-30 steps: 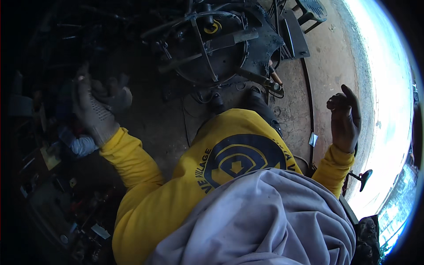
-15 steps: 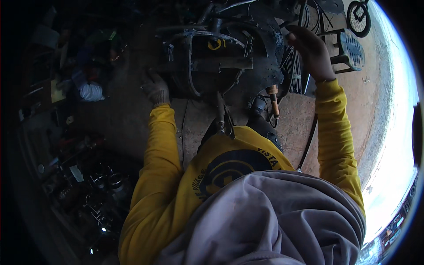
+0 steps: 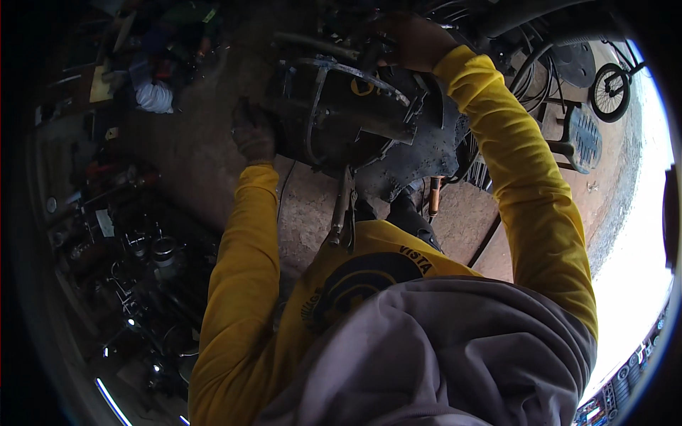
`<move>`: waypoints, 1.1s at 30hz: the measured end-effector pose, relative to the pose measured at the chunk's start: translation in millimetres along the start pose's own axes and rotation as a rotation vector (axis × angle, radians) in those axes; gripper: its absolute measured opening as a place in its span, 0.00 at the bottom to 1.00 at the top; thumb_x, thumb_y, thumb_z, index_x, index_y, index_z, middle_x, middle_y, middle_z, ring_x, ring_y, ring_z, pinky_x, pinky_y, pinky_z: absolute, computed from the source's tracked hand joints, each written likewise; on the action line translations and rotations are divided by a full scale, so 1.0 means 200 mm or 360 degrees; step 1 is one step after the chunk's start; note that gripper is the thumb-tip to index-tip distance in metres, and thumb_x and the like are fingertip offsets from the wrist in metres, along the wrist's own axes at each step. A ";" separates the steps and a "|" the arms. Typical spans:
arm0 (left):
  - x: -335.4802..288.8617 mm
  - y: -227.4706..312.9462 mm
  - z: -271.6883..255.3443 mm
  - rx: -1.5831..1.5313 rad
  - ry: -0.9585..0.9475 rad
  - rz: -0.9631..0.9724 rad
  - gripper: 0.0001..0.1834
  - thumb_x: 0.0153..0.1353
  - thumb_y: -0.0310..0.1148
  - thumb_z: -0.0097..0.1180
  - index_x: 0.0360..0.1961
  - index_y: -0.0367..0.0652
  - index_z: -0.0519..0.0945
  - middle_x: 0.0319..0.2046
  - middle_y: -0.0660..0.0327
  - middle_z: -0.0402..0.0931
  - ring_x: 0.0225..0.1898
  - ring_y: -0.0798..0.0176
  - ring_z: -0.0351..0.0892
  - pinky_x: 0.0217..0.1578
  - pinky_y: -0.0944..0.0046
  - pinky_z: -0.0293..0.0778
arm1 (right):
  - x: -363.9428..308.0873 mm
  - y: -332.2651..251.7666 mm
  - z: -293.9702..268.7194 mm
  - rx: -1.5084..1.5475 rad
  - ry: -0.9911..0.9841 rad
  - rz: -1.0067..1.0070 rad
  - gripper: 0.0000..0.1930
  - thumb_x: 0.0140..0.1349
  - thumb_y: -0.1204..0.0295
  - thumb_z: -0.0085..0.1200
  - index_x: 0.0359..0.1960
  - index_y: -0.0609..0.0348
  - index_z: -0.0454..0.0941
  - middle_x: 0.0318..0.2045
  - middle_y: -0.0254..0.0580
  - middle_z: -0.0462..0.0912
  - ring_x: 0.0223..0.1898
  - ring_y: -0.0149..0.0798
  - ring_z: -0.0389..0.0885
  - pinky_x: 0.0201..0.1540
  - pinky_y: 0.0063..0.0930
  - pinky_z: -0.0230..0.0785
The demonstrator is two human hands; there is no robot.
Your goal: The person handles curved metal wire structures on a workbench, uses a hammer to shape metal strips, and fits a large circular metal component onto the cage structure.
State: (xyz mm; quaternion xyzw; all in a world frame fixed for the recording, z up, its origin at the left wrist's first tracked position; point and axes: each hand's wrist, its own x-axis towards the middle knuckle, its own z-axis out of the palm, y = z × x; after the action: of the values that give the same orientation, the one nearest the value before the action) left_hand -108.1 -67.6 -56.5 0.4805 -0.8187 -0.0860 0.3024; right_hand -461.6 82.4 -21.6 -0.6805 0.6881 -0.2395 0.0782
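A dark, round metal frame of welded bars and plates [image 3: 341, 117] stands on a scorched workbench in front of me. My left hand [image 3: 252, 135], in a dirty glove, grips the frame's left rim. My right hand [image 3: 412, 42] is closed on a bar at the frame's top right edge. Both yellow sleeves reach up from the lower edge of the view. Locking pliers [image 3: 342, 213] hang from the frame's lower side, just above my chest.
A dim shelf of metal parts and tools [image 3: 142, 255] runs along the left. A white cloth [image 3: 155, 96] lies at the upper left among clutter. Cables, a metal stool [image 3: 579, 138] and a small wheel [image 3: 611, 92] stand at the right on brown ground.
Both hands moved in from out at the sides and took hold of the metal frame, the left on its left rim, the right on its top. The view shifted closer to the frame.
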 end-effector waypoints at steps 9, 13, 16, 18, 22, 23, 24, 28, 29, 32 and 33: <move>-0.01 -0.02 0.01 -0.0091 -0.0001 -0.0076 0.19 0.70 0.34 0.49 0.55 0.32 0.76 0.52 0.42 0.77 0.53 0.42 0.77 0.56 0.54 0.72 | -0.01 0.08 0.00 0.0199 -0.0239 0.0173 0.23 0.65 0.56 0.57 0.61 0.43 0.75 0.46 0.50 0.85 0.48 0.55 0.84 0.51 0.48 0.77; -0.02 -0.01 0.01 -0.0035 0.0014 -0.0045 0.18 0.69 0.32 0.49 0.54 0.31 0.77 0.51 0.42 0.78 0.52 0.43 0.79 0.55 0.55 0.73 | -0.01 0.14 -0.03 -0.0092 -0.0229 0.0278 0.24 0.63 0.61 0.58 0.62 0.46 0.74 0.44 0.53 0.84 0.44 0.56 0.84 0.48 0.47 0.77; -0.02 -0.01 0.00 0.0026 0.0024 -0.0073 0.16 0.69 0.31 0.49 0.52 0.32 0.78 0.50 0.42 0.79 0.52 0.43 0.79 0.56 0.55 0.72 | -0.03 0.15 -0.09 -0.0247 -0.0307 0.0388 0.21 0.64 0.64 0.55 0.60 0.45 0.75 0.44 0.54 0.84 0.45 0.57 0.83 0.48 0.49 0.77; -0.01 0.02 0.00 -0.0088 0.0018 -0.0049 0.16 0.69 0.31 0.49 0.51 0.31 0.78 0.50 0.42 0.79 0.52 0.42 0.79 0.56 0.54 0.73 | -0.08 0.22 -0.05 -0.0180 -0.0106 0.0401 0.20 0.64 0.67 0.52 0.59 0.43 0.76 0.44 0.53 0.84 0.45 0.57 0.83 0.48 0.50 0.77; -0.01 -0.02 0.01 -0.0069 0.0001 -0.0042 0.15 0.69 0.31 0.49 0.50 0.32 0.78 0.50 0.43 0.79 0.53 0.42 0.78 0.56 0.54 0.73 | -0.10 0.28 -0.02 -0.0171 0.0058 0.0393 0.18 0.65 0.67 0.49 0.57 0.42 0.77 0.44 0.51 0.85 0.45 0.58 0.83 0.47 0.51 0.77; -0.01 -0.03 0.02 -0.0001 0.0018 0.0020 0.16 0.69 0.32 0.49 0.50 0.32 0.79 0.50 0.43 0.79 0.53 0.42 0.79 0.56 0.53 0.73 | -0.07 0.27 -0.03 -0.0203 0.0011 0.0498 0.18 0.66 0.67 0.48 0.57 0.42 0.77 0.44 0.50 0.85 0.45 0.58 0.83 0.47 0.51 0.77; -0.01 -0.04 0.02 0.0067 0.0035 0.0082 0.16 0.69 0.32 0.49 0.50 0.32 0.79 0.50 0.43 0.79 0.53 0.42 0.79 0.56 0.53 0.73 | -0.05 0.27 -0.03 -0.0234 -0.0037 0.0603 0.17 0.67 0.67 0.47 0.57 0.42 0.77 0.44 0.50 0.85 0.45 0.58 0.84 0.47 0.51 0.77; -0.01 -0.01 0.02 -0.0026 0.0068 0.0026 0.16 0.69 0.33 0.50 0.51 0.33 0.79 0.50 0.43 0.80 0.53 0.41 0.79 0.56 0.53 0.73 | 0.01 0.36 0.01 -0.0290 0.0029 0.0446 0.17 0.67 0.66 0.46 0.56 0.41 0.78 0.43 0.50 0.85 0.45 0.58 0.84 0.46 0.52 0.77; -0.02 0.00 0.01 -0.0041 0.0075 0.0009 0.16 0.69 0.33 0.49 0.51 0.34 0.79 0.50 0.43 0.80 0.52 0.42 0.80 0.55 0.52 0.74 | 0.03 0.35 0.01 -0.0286 -0.0001 0.0488 0.17 0.67 0.66 0.46 0.56 0.41 0.78 0.44 0.50 0.85 0.45 0.58 0.84 0.46 0.52 0.77; -0.01 0.03 0.00 -0.0025 0.0071 -0.0041 0.17 0.69 0.34 0.49 0.52 0.34 0.79 0.49 0.44 0.81 0.52 0.42 0.81 0.55 0.53 0.75 | 0.06 0.39 0.02 -0.0287 -0.0057 0.0532 0.17 0.67 0.65 0.47 0.55 0.38 0.79 0.45 0.48 0.85 0.46 0.56 0.84 0.48 0.51 0.78; -0.01 0.03 0.00 0.0005 0.0058 -0.0071 0.17 0.69 0.34 0.49 0.52 0.34 0.79 0.48 0.44 0.81 0.51 0.43 0.81 0.54 0.53 0.75 | 0.06 0.41 0.02 -0.0292 -0.0082 0.0537 0.17 0.66 0.64 0.48 0.55 0.35 0.79 0.46 0.46 0.85 0.47 0.54 0.84 0.50 0.50 0.78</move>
State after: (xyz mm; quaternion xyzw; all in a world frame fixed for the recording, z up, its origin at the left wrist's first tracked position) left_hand -112.2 -63.3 -54.3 0.5007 -0.8023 -0.0827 0.3144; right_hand -533.5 66.2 -58.8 -0.5655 0.8093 -0.1417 0.0723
